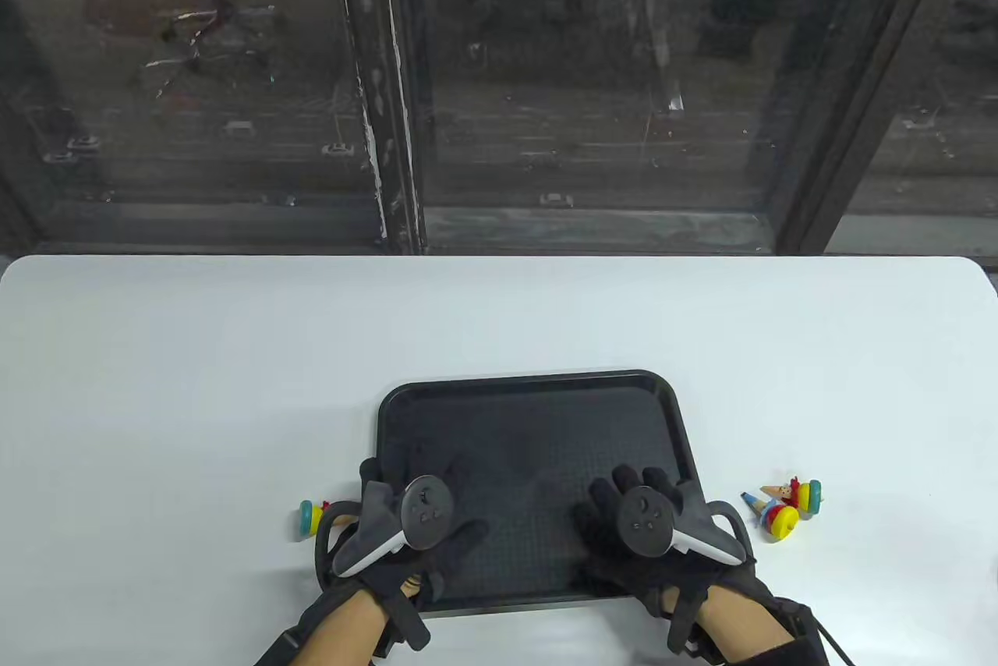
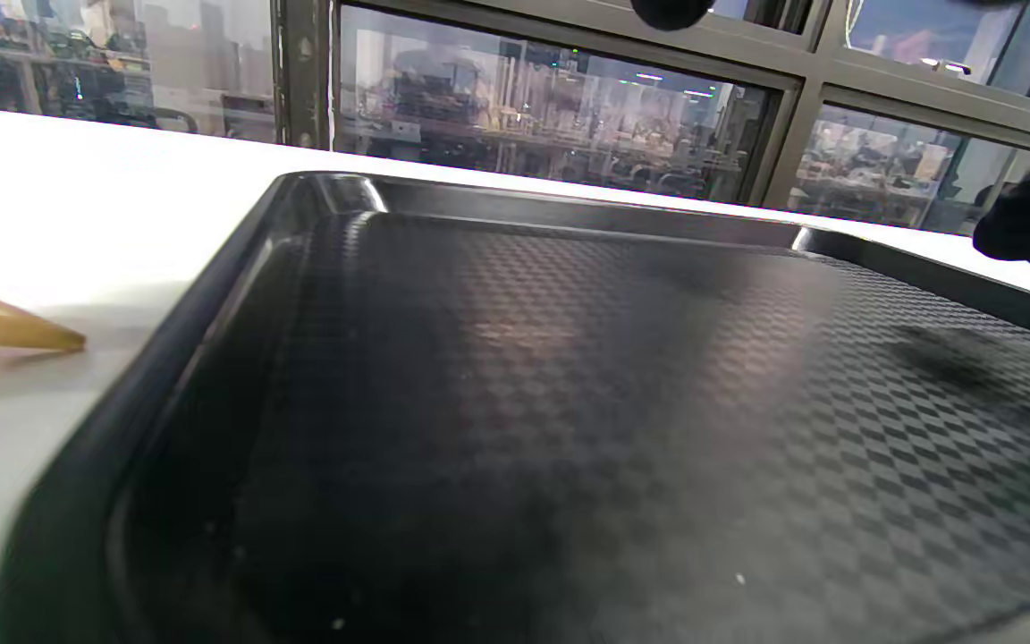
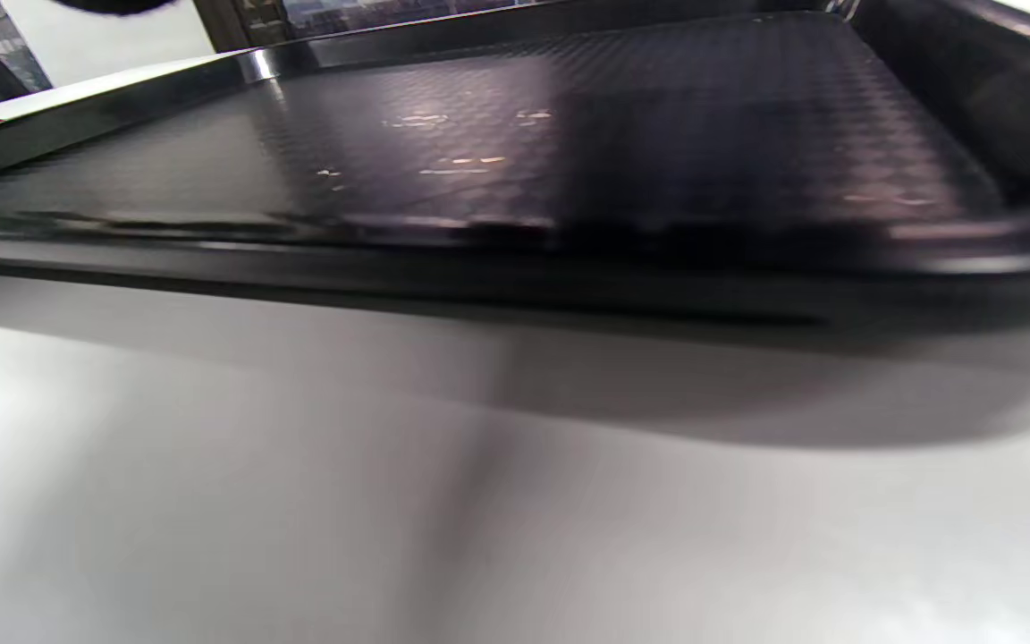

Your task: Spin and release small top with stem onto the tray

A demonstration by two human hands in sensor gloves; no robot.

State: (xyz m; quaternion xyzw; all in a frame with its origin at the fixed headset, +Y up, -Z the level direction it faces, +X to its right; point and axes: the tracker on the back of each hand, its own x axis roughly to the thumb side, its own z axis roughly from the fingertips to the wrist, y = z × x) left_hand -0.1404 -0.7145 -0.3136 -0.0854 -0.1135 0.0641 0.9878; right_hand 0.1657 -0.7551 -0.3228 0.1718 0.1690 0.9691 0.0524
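I keep both hands over the near part of the tray (image 1: 530,385); the left hand (image 1: 405,533) and right hand (image 1: 639,533) look relaxed and hold nothing. One top (image 1: 312,519) lies on the table left of the tray, two tops (image 1: 783,508) to the right. I may grab the wrong top, because I cannot tell which has the stem.

No text, label or number can be read anywhere, though the wrist views are perhaps too blurred to tell.
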